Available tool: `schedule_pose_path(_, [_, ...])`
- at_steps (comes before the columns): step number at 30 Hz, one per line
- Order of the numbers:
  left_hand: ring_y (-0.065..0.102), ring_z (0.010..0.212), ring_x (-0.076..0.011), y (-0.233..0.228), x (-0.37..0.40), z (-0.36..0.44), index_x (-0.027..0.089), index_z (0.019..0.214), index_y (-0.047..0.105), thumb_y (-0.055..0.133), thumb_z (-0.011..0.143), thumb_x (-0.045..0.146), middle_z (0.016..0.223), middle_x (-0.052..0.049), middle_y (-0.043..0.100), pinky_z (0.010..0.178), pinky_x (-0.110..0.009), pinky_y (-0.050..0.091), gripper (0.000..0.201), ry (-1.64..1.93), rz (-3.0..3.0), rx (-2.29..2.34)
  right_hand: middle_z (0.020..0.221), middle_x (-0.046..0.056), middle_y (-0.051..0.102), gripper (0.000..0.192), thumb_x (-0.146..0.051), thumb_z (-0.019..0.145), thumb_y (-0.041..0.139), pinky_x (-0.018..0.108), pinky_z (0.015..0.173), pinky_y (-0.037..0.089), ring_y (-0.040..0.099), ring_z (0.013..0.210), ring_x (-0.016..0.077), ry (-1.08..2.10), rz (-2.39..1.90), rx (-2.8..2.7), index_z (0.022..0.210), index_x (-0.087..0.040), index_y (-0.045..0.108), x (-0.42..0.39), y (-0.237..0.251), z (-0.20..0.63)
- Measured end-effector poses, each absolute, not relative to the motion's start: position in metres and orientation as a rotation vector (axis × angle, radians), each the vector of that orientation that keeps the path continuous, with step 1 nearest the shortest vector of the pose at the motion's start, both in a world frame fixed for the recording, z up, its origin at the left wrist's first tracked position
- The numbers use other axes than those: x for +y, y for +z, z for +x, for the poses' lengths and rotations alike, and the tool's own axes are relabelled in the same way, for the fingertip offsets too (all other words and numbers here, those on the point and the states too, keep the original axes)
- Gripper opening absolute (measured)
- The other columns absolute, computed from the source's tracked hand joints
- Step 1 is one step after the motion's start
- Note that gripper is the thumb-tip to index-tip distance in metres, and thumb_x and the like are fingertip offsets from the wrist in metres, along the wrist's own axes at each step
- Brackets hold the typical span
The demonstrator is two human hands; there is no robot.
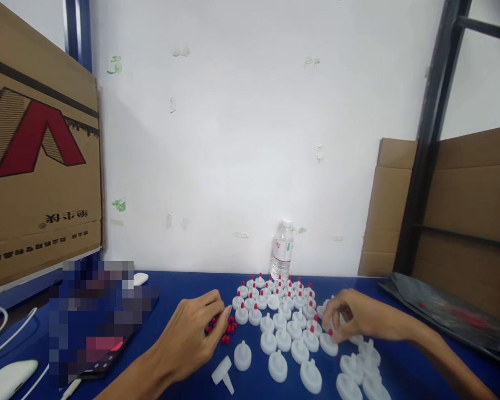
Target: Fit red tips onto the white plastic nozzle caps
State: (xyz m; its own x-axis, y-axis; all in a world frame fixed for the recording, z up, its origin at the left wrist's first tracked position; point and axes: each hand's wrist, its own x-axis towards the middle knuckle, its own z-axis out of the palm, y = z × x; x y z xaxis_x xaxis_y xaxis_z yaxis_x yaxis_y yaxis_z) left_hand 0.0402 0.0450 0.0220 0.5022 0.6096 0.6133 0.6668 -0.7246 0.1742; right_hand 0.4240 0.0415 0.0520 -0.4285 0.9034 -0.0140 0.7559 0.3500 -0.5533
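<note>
Over a small pile of red tip caps (232, 326) is my left hand (194, 330), its thumb and index finger curled close together; anything between the fingertips is hidden. My right hand (350, 315) pinches the red tip on a translucent white nozzle lid (329, 345) at the right of the group. Several red-tipped nozzle lids (255, 316) stand in rows toward the back. Closer to me are several lids with bare spouts (278, 366). One bare lid (222, 374) lies on its side near my left wrist.
A clear water bottle (282, 253) stands against the white wall behind the lids. More bare lids (352, 366) cluster under my right forearm. At left are a phone (108, 361) with a cable and a large cardboard box (41, 194). A dark plastic bag (450, 314) lies at right on the blue table (170, 283).
</note>
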Motion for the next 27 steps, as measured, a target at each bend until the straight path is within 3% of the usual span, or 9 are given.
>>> schedule_pose_path(4, [0.049,0.056,-0.0116,0.018,0.047,0.040,0.020,0.067,0.052,0.038,0.103,0.025,0.069,0.001,0.054,0.056,-0.027,0.032,0.039,-1.015,-2.643,-1.093,0.068,0.000,0.072,0.024,-0.042,0.073,0.081,0.023,0.056,0.039,0.058,0.063,0.0148,0.690,-1.447,-2.367,0.080,-0.020,0.079,0.044,0.049,0.423])
schedule_pose_path(9, [0.052,0.063,-0.0135,0.022,0.039,0.042,0.020,0.071,0.050,0.033,0.105,0.024,0.074,0.000,0.056,0.060,-0.027,0.035,0.038,-1.107,-2.645,-1.048,0.109,0.006,0.073,0.033,-0.051,0.097,0.053,0.028,0.071,0.053,0.066,0.088,0.0204,0.470,-1.316,-2.140,0.100,-0.021,0.068,0.037,0.060,0.412])
schedule_pose_path(12, [0.057,0.070,-0.0152,0.022,0.030,0.048,0.021,0.077,0.052,0.033,0.104,0.022,0.080,-0.001,0.060,0.062,-0.028,0.036,0.034,-1.118,-2.643,-0.976,0.113,0.008,0.072,0.025,-0.043,0.100,0.050,0.031,0.073,0.057,0.069,0.082,0.0192,0.060,-1.233,-1.981,0.103,-0.023,0.064,0.032,0.052,0.392])
schedule_pose_path(14, [0.059,0.069,-0.0147,0.018,0.024,0.054,0.022,0.083,0.055,0.036,0.105,0.024,0.083,-0.001,0.063,0.059,-0.028,0.035,0.029,-1.105,-2.631,-0.876,0.117,0.008,0.071,0.014,-0.031,0.099,0.055,0.033,0.082,0.057,0.070,0.090,0.0198,-0.305,-1.036,-1.969,0.105,-0.024,0.065,0.027,0.042,0.373])
schedule_pose_path(17, [0.063,0.063,-0.0137,0.012,0.019,0.067,0.023,0.093,0.056,0.040,0.106,0.045,0.082,0.001,0.066,0.054,-0.028,0.033,0.030,-1.141,-2.564,-0.715,0.109,0.009,0.073,0.018,-0.017,0.097,0.055,0.031,0.089,0.056,0.070,0.099,0.0198,-0.630,-0.714,-2.085,0.110,-0.021,0.067,0.013,0.032,0.342])
schedule_pose_path(20, [0.064,0.055,-0.0133,0.009,0.015,0.078,0.023,0.094,0.055,0.033,0.102,0.063,0.077,0.002,0.066,0.047,-0.029,0.032,0.046,-1.139,-2.478,-0.611,0.100,0.009,0.077,0.019,-0.016,0.100,0.051,0.026,0.081,0.058,0.073,0.086,0.0166,-0.764,-0.511,-2.171,0.108,-0.017,0.069,-0.005,0.032,0.316])
schedule_pose_path(27, [0.063,0.054,-0.0125,0.005,0.012,0.085,0.022,0.085,0.054,0.019,0.111,0.035,0.073,0.000,0.066,0.041,-0.030,0.027,0.045,-0.976,-2.425,-0.664,0.085,0.006,0.078,0.021,-0.030,0.100,0.058,0.021,0.071,0.059,0.071,0.068,0.0131,-0.765,-0.435,-2.193,0.103,-0.015,0.071,-0.016,0.035,0.298])
